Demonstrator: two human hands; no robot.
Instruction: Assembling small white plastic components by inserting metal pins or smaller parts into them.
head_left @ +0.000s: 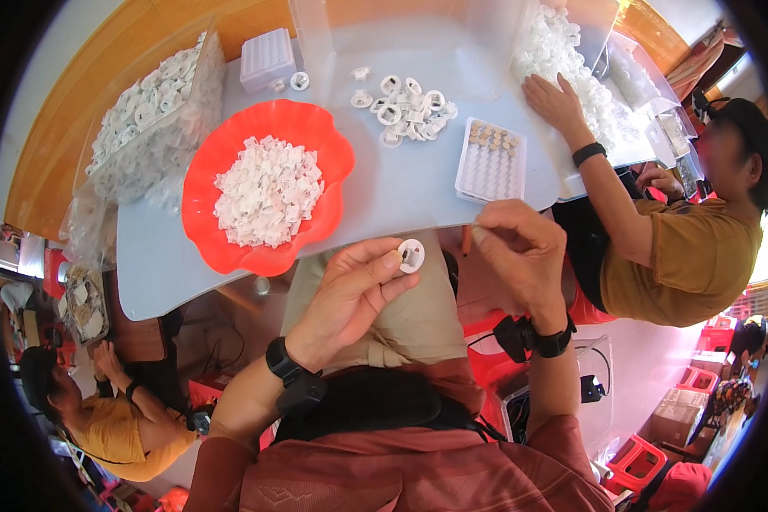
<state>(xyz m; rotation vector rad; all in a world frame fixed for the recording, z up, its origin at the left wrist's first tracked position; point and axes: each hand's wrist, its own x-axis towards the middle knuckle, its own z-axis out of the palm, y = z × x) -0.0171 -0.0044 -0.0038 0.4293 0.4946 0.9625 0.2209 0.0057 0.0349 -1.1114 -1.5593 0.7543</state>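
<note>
With the left hand (350, 286), pinches a white round piece (412, 256) between thumb and fingers, above the lap (401, 328). Holds the right hand (525, 252) apart from it, to the right and slightly farther out, with thumb and forefinger close together; cannot tell about anything small between them. Sees no long axis on so round a piece. Has the right hand nearer than the left to the white tray (462, 183) of tan discs (493, 136), just beyond on the table (384, 181)

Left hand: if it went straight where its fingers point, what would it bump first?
Probably the right hand. The left hand would carry its white round piece there, but depth is unclear, so it might miss.
</note>
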